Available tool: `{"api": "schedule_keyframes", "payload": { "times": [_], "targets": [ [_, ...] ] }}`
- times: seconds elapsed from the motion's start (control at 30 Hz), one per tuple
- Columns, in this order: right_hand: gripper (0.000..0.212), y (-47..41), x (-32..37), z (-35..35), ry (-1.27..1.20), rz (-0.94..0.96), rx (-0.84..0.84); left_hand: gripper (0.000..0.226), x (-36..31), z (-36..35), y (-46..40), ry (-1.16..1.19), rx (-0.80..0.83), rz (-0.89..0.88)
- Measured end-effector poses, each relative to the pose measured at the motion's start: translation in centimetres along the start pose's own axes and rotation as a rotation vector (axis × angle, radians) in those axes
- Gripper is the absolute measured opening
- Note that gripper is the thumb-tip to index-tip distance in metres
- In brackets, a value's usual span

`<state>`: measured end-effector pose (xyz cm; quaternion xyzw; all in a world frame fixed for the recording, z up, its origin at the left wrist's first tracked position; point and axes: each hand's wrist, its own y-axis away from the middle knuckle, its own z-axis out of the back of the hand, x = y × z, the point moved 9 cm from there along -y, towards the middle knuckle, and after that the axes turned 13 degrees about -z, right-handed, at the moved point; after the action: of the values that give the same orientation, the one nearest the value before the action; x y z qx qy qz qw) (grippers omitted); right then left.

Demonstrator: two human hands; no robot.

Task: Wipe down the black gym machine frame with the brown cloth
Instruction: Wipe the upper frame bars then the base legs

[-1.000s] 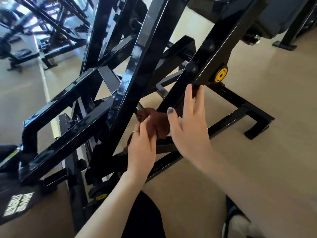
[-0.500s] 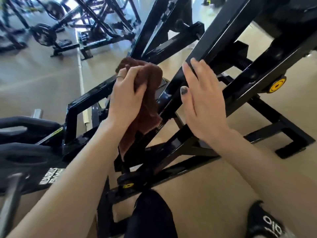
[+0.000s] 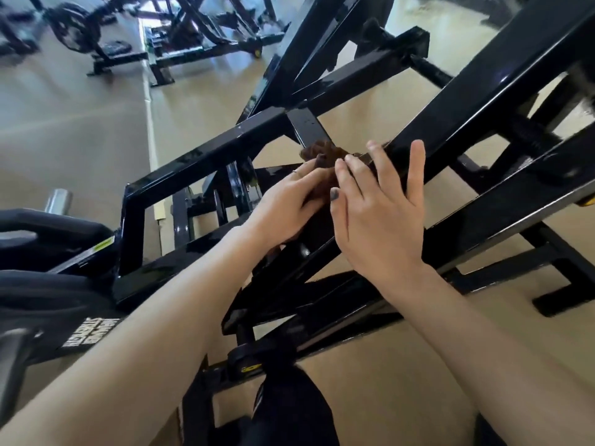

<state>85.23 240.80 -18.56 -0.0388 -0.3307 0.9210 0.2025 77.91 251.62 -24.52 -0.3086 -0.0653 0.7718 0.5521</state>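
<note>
The black gym machine frame [image 3: 206, 156] fills the middle of the view with glossy square bars crossing at angles. My left hand [image 3: 286, 204] grips the brown cloth [image 3: 325, 154] and presses it against the long diagonal bar. Only a bunched end of the cloth shows past my fingers. My right hand [image 3: 380, 214] lies flat on the same bar just right of the cloth, fingers spread, holding nothing.
A black padded seat [image 3: 48, 233] and a grey metal post [image 3: 58, 201] sit at the left. Other black machines [image 3: 193, 37] stand at the back on the beige floor [image 3: 80, 130]. My dark-clad knee [image 3: 289, 407] is below the frame.
My left hand has carried the cloth down and to the right onto the diagonal bar, next to my right hand. The view has tilted slightly.
</note>
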Motion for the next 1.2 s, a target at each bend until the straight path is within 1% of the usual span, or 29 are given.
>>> {"api": "schedule_keyframes", "payload": {
  "times": [0.03, 0.1, 0.13, 0.2, 0.27, 0.3, 0.33, 0.37, 0.43, 0.5, 0.57, 0.67, 0.7, 0.77, 0.87, 0.9, 0.97, 1.03, 1.13, 1.2],
  "targets": [
    [0.047, 0.3, 0.1, 0.0, -0.021, 0.020, -0.004, 0.044, 0.4, 0.4, 1.3, -0.008, 0.008, 0.002],
    [0.055, 0.8, 0.9, -0.5, -0.042, 0.058, 0.033, 0.044, 2.1, 1.1, 5.0, -0.023, 0.024, 0.063],
    [0.058, 1.1, 1.2, -1.1, -0.055, 0.068, 0.080, 0.045, 2.8, 1.5, 7.5, -0.044, 0.036, 0.104],
    [0.063, 2.1, 2.8, -2.5, -0.012, 0.157, 0.167, 0.047, 3.6, 3.1, 12.5, -0.116, 0.049, 0.157],
    [0.067, 3.2, 4.3, -3.8, 0.036, 0.210, 0.263, 0.048, 3.8, 4.4, 15.3, -0.149, 0.068, 0.213],
    [0.068, 3.5, 4.8, -4.3, 0.058, 0.215, 0.295, 0.051, 3.5, 4.8, 15.2, -0.167, 0.067, 0.221],
    [0.068, 3.6, 5.1, -4.3, 0.075, 0.214, 0.282, 0.056, 3.3, 4.8, 14.2, -0.178, 0.057, 0.215],
    [0.068, 3.5, 5.3, -4.3, 0.089, 0.205, 0.286, 0.056, 2.7, 4.5, 12.6, -0.192, 0.042, 0.190],
    [0.070, 3.4, 5.4, -4.3, 0.139, 0.179, 0.316, 0.048, 1.5, 3.0, 8.4, -0.189, 0.027, 0.153],
    [0.071, 3.3, 5.1, -4.4, 0.206, 0.163, 0.353, 0.048, 0.9, 1.8, 5.6, -0.165, 0.004, 0.164],
    [0.072, 3.3, 5.1, -4.2, 0.213, 0.164, 0.347, 0.047, 1.1, 1.7, 5.8, -0.182, -0.009, 0.161],
    [0.068, 3.5, 5.5, -3.9, 0.156, 0.179, 0.293, 0.044, 2.5, 3.1, 11.4, -0.212, -0.001, 0.160],
    [0.068, 3.5, 5.6, -4.0, 0.146, 0.174, 0.286, 0.042, 3.6, 3.9, 14.2, -0.227, -0.007, 0.206],
    [0.067, 3.6, 5.9, -4.3, 0.139, 0.174, 0.266, 0.036, 6.4, 5.7, 20.6, -0.227, -0.048, 0.362],
    [0.066, 3.7, 6.4, -4.8, 0.126, 0.162, 0.265, 0.019, 9.7, 8.8, 28.8, -0.167, -0.187, 0.652],
    [0.066, 3.7, 6.5, -4.9, 0.123, 0.148, 0.266, 0.014, 10.3, 9.5, 30.1, -0.153, -0.231, 0.743],
    [0.068, 3.7, 6.9, -5.3, 0.119, 0.123, 0.288, 0.016, 10.5, 9.9, 29.3, -0.130, -0.284, 0.840],
    [0.074, 4.1, 7.7, -6.0, 0.123, 0.122, 0.336, 0.020, 9.5, 8.7, 25.5, -0.105, -0.281, 0.810],
    [0.081, 4.9, 9.9, -7.1, 0.103, 0.155, 0.392, 0.026, 6.7, 5.6, 18.9, -0.127, -0.264, 0.643],
    [0.084, 5.5, 11.2, -7.7, 0.080, 0.189, 0.417, 0.027, 5.7, 5.1, 17.4, -0.173, -0.283, 0.594]
  ]
}}
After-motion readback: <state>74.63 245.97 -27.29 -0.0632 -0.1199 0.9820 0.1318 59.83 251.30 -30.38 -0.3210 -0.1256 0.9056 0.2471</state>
